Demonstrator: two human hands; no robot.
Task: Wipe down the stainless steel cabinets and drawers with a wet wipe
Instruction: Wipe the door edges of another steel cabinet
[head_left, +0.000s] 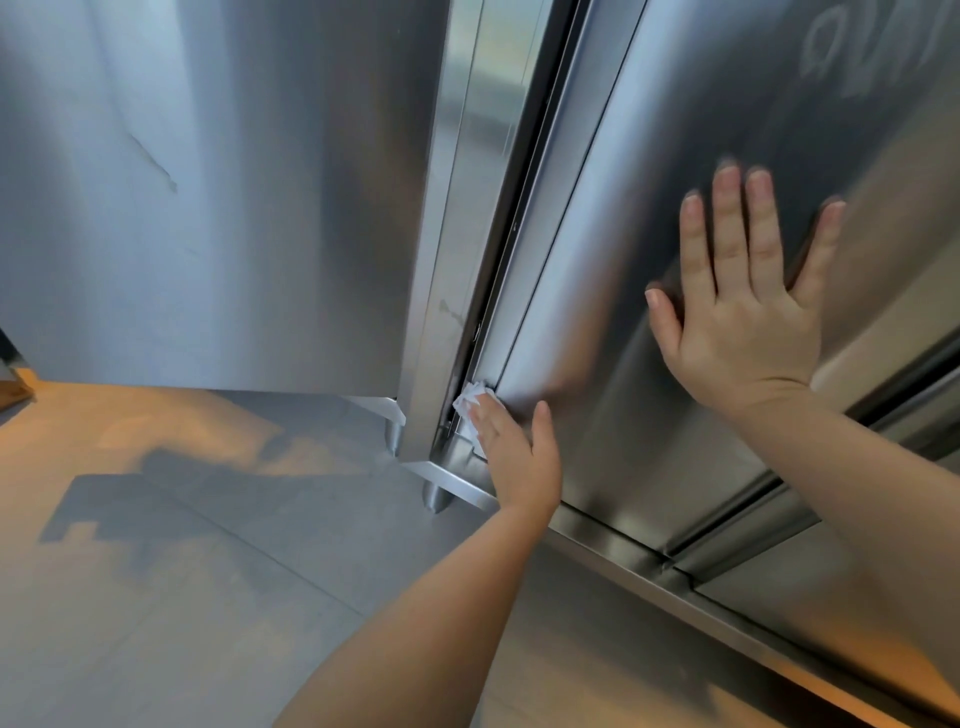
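Soft daylight gleams in streaks on the steel door (675, 156); warm orange patches and a hard-edged shadow lie on the floor (156, 519); wide-angle bending at edges, slight blur

Both hands reach forward: the left hand (519, 447) low with fingers curled, the right hand (743, 306) flat, fingers spread.

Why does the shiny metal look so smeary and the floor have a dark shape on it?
Head view: the cabinet door mirrors soft light, so reflections blur; wipe swirls show top right; the right hand casts a faint reflection; a blocky shadow lies on the floor.
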